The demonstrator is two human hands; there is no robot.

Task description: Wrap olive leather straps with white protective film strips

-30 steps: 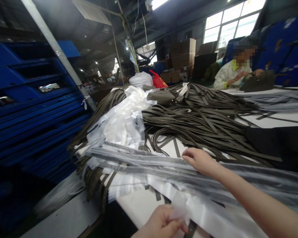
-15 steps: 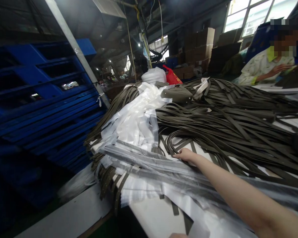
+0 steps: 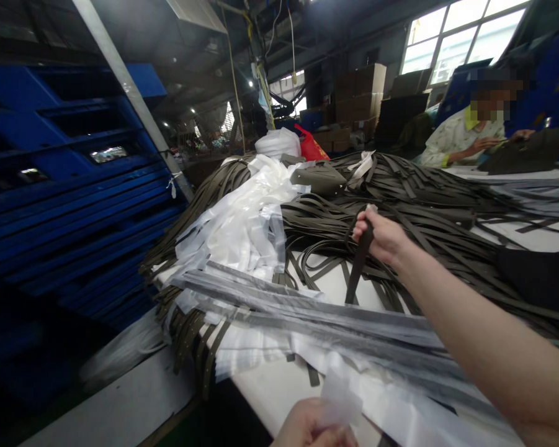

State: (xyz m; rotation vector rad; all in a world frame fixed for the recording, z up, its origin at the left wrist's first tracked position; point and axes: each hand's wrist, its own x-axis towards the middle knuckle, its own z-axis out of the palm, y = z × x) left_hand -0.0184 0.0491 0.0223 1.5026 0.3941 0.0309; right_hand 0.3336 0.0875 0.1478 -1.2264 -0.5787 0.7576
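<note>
Gripping a dark strap (image 3: 359, 267) in right hand (image 3: 381, 236), seemingly plastic (image 3: 340, 392) in left hand (image 3: 309, 427)

White table (image 3: 270, 391), heavily loaded.
From here: dark straps (image 3: 447, 239) heaped 12 to 3 o'clock, crumpled clear sleeves (image 3: 242, 230) at 10, plastic-sleeved strips (image 3: 279, 304) running 9 to 4 across the front, strap ends (image 3: 186, 338) drooping over the edge at 8.
</note>
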